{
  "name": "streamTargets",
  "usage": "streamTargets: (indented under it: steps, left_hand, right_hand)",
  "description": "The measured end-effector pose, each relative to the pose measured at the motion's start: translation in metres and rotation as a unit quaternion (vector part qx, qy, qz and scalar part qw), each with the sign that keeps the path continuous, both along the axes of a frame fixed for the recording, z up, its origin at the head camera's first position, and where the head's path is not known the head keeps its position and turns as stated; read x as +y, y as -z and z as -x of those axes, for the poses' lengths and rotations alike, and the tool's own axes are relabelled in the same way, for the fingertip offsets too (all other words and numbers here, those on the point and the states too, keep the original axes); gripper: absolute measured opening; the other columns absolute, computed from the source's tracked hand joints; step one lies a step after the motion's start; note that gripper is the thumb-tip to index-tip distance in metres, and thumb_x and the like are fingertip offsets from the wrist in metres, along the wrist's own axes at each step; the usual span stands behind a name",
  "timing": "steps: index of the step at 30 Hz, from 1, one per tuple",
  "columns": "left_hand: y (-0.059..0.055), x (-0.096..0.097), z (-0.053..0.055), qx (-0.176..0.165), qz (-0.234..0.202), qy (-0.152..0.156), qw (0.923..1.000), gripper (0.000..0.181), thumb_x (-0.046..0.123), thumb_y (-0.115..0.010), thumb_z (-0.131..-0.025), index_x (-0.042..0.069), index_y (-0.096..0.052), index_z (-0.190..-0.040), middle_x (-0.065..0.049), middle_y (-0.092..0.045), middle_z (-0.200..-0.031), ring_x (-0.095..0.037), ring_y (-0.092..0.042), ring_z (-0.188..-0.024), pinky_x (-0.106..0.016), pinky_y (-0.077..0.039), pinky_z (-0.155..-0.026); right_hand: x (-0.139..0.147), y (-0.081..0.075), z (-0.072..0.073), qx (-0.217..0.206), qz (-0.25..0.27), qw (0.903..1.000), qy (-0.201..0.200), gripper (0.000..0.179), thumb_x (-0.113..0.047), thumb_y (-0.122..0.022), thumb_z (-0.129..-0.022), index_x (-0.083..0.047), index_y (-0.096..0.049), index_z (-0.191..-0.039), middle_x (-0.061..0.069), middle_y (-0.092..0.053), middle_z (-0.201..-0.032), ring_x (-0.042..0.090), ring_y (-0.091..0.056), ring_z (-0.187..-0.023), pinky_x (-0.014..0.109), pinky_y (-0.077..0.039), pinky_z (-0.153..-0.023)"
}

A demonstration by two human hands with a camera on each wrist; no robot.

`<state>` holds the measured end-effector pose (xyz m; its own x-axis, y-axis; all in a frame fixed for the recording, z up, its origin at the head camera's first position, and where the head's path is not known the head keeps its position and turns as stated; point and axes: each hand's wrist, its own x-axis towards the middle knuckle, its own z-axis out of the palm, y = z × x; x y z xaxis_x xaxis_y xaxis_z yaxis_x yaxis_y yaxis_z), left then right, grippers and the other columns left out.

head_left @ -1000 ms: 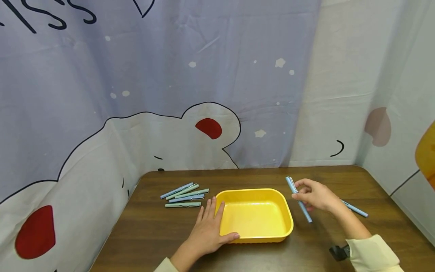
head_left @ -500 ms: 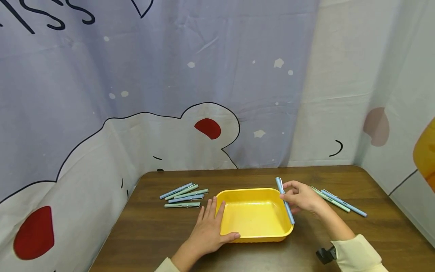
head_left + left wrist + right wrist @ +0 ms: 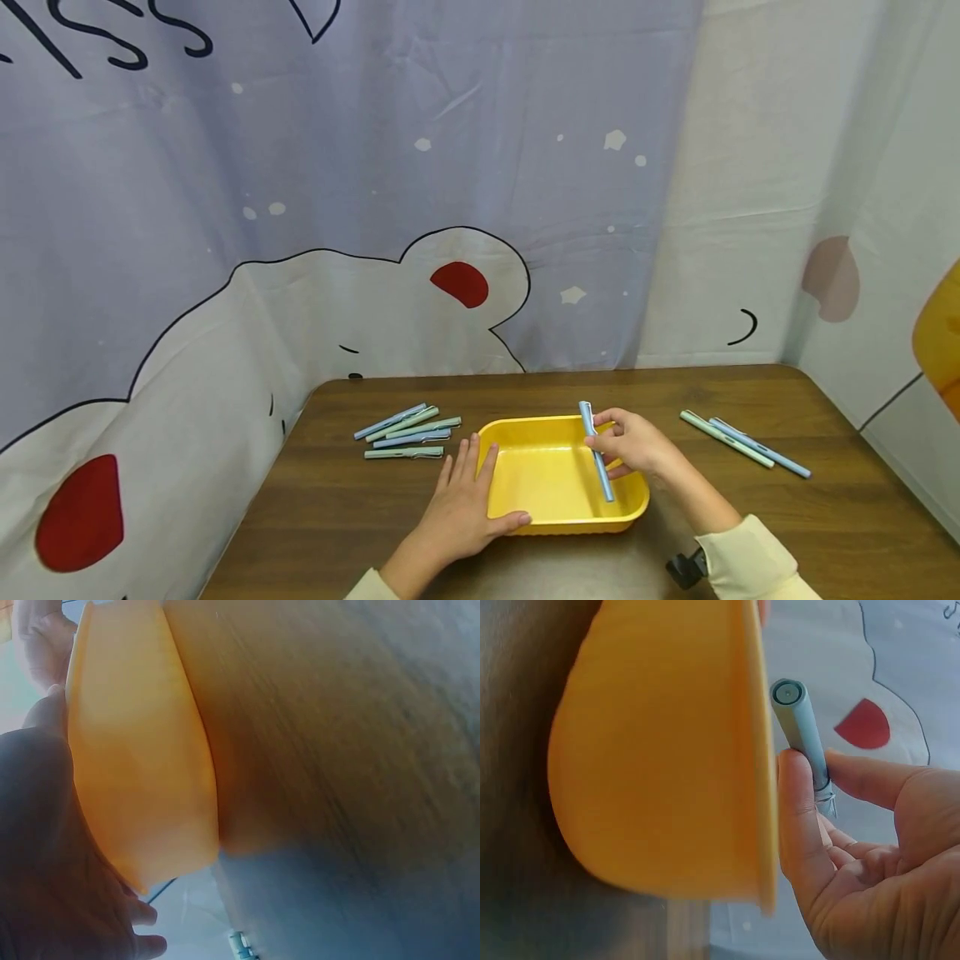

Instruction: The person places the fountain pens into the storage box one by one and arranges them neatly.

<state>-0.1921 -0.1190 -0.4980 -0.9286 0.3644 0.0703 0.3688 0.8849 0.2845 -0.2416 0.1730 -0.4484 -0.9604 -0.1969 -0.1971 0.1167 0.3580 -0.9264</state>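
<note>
My right hand [image 3: 633, 443] pinches a blue pen [image 3: 597, 454] between thumb and fingers, tilted over the right part of a yellow tray [image 3: 525, 527]. In the right wrist view the pen [image 3: 802, 727] shows its round end, beside the rim of the tray [image 3: 660, 765]. My left hand [image 3: 461, 508] rests with spread, straight fingers on the tray's left rim. From the left wrist the tray's side wall [image 3: 142, 750] shows, with the left hand [image 3: 60, 855] along its edge.
Left of the tray lie several blue and green pens, among them a green pen [image 3: 403, 452] nearest the front. A green pen [image 3: 726, 438] and a blue pen [image 3: 772, 454] lie at the right on the brown wooden table [image 3: 300, 517]. A printed curtain [image 3: 375, 167] hangs behind.
My right hand has carried the blue pen leftward, from the table right of the tray to over the tray. The left hand stays on the rim.
</note>
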Motion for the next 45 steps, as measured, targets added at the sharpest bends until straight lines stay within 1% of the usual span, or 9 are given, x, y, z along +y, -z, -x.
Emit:
streamTargets:
  steps: [6,12,20,29,38,45]
  left_hand:
    - [0.000,0.001,0.000,0.006,0.003,0.001,1.0000,0.107,0.080,-0.052,-0.086,0.010,-0.024,-0.162,-0.022,-0.013,-0.167,-0.042,-0.011,-0.154,-0.062,-0.014,-0.122]
    - [0.000,0.001,0.000,0.006,0.010,-0.001,0.9999,0.107,0.081,-0.051,-0.086,0.011,-0.023,-0.162,-0.022,-0.013,-0.167,-0.041,-0.011,-0.154,-0.061,-0.014,-0.122]
    - [-0.001,0.001,-0.001,-0.001,0.010,-0.002,1.0000,0.106,0.080,-0.051,-0.087,0.011,-0.023,-0.162,-0.021,-0.012,-0.168,-0.040,-0.010,-0.155,-0.061,-0.014,-0.122]
    - [-0.001,0.000,-0.001,0.000,0.011,0.000,0.9999,0.104,0.080,-0.050,-0.088,0.012,-0.023,-0.162,-0.021,-0.010,-0.168,-0.041,-0.010,-0.155,-0.062,-0.014,-0.122]
    - [-0.001,0.000,-0.001,-0.005,0.000,-0.001,1.0000,0.105,0.080,-0.050,-0.087,0.011,-0.024,-0.162,-0.020,-0.009,-0.168,-0.039,-0.010,-0.155,-0.062,-0.014,-0.122]
    - [-0.002,0.000,-0.001,-0.005,0.000,0.001,1.0000,0.106,0.081,-0.049,-0.087,0.011,-0.023,-0.162,-0.019,-0.009,-0.169,-0.039,-0.009,-0.155,-0.062,-0.014,-0.122]
  right_hand:
    - [-0.016,0.006,-0.001,0.002,-0.006,1.0000,0.003,0.043,-0.011,-0.072,-0.094,0.005,-0.052,-0.129,0.016,-0.066,-0.095,0.023,-0.065,-0.074,0.040,-0.062,-0.061]
    - [-0.030,0.011,-0.001,0.002,0.002,1.0000,0.002,0.041,-0.008,-0.071,-0.093,0.007,-0.053,-0.127,0.015,-0.067,-0.093,0.023,-0.066,-0.074,0.040,-0.062,-0.060]
    - [-0.048,0.021,0.000,-0.016,0.007,0.9998,0.008,0.036,-0.008,-0.071,-0.093,0.003,-0.056,-0.124,0.014,-0.066,-0.094,0.024,-0.066,-0.074,0.039,-0.061,-0.059]
    - [-0.069,0.027,0.001,-0.029,0.015,0.9994,-0.006,0.037,-0.010,-0.071,-0.093,0.004,-0.055,-0.124,0.015,-0.064,-0.093,0.024,-0.066,-0.075,0.037,-0.061,-0.059]
    - [-0.085,0.034,0.003,-0.031,0.016,0.9992,-0.020,0.039,-0.010,-0.071,-0.094,0.005,-0.055,-0.126,0.014,-0.064,-0.090,0.022,-0.066,-0.074,0.038,-0.061,-0.059]
    - [-0.094,0.037,0.003,-0.031,0.018,0.9990,-0.025,0.038,-0.008,-0.071,-0.093,0.007,-0.054,-0.124,0.015,-0.064,-0.089,0.023,-0.065,-0.074,0.038,-0.061,-0.059]
